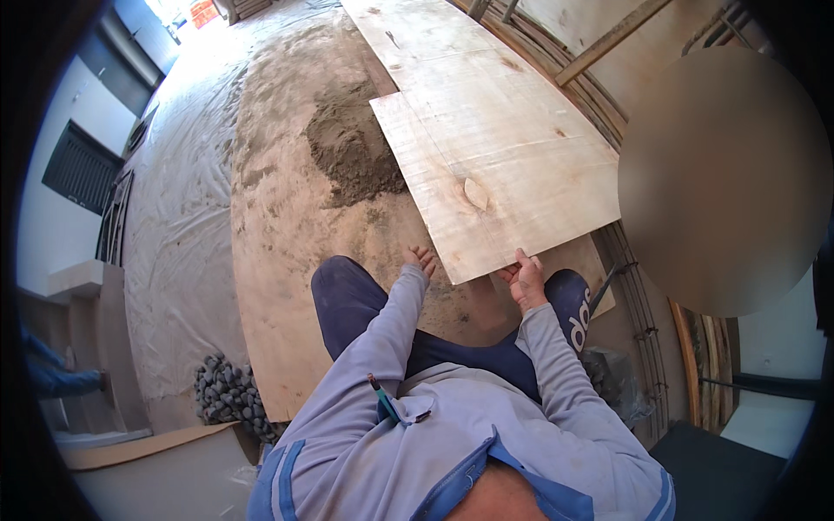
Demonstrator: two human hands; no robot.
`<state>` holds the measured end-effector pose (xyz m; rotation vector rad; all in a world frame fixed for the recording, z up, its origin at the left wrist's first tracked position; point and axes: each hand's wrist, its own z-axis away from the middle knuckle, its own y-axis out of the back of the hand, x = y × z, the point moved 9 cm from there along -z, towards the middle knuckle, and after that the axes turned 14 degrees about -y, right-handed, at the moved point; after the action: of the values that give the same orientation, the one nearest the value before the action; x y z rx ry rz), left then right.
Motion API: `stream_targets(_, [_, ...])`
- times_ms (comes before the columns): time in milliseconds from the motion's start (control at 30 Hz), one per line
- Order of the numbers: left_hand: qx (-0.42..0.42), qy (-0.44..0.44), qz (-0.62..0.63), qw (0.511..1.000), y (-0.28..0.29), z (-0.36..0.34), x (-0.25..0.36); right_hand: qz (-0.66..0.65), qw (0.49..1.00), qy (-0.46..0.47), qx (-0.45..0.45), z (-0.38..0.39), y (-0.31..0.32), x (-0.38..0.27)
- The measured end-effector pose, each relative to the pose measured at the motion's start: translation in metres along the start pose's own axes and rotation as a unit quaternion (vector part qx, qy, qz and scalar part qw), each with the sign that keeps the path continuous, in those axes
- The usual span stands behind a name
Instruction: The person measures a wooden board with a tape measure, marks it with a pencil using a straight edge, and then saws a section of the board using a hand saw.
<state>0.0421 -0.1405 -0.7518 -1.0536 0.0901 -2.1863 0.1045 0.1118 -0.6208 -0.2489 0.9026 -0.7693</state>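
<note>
A pale plywood sheet [521, 174] with brown knots lies ahead of me, its near edge just in front of my knees. My right hand [526, 282] grips that near edge, thumb on top and the other fingers curled at the edge. Just left of the sheet's near-left corner is my left hand [420, 259], its fingers apart and nothing seen in them. Beneath the sheet, a mortar-stained board [287, 286] covers the floor. A heap of grey-brown mortar or wet sand [352, 148] sits on it, touching the sheet's left side.
Dark grey lumps [228, 395] are piled at left, near a cardboard-edged box [165, 460]. Plastic sheeting [178, 252] covers the floor. Long steel bars [643, 326] run along the right. A person's blue-clad leg [65, 380] shows on steps [113, 347]. A blurred oval hides the right.
</note>
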Motion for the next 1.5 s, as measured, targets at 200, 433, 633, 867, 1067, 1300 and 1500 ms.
stream_targets(200, [-0.195, -0.235, -0.197, 0.932, -0.054, -0.023, 0.061, 0.037, 0.996, -0.052, 0.059, -0.015, -0.001, 0.030])
stream_targets(433, [-0.158, -0.119, -0.142, 0.970, -0.058, 0.026, 0.084, 0.124, 0.991, -0.020, 0.039, 0.026, -0.023, 0.023])
stream_targets(633, [-0.179, -0.119, -0.145, 0.966, 0.011, 0.042, 0.160, 0.630, 0.727, 0.246, 0.116, 0.069, -0.069, 0.008])
stream_targets(867, [-0.060, -0.162, -0.411, 0.895, 0.092, -0.076, 0.106, 0.843, 0.506, -0.066, 0.171, -0.044, 0.056, 0.048])
stream_targets(1067, [-0.060, -0.143, -0.599, 0.786, 0.066, -0.074, 0.057, 0.897, 0.438, -0.033, 0.058, -0.006, 0.019, 0.076])
stream_targets(1300, [0.003, -0.137, -0.520, 0.843, 0.056, -0.030, 0.070, 0.891, 0.449, 0.063, 0.014, 0.080, -0.015, 0.016])
stream_targets(1500, [0.050, -0.151, -0.551, 0.819, 0.082, -0.025, 0.089, 0.468, 0.782, 0.275, 0.306, 0.152, 0.116, -0.124])
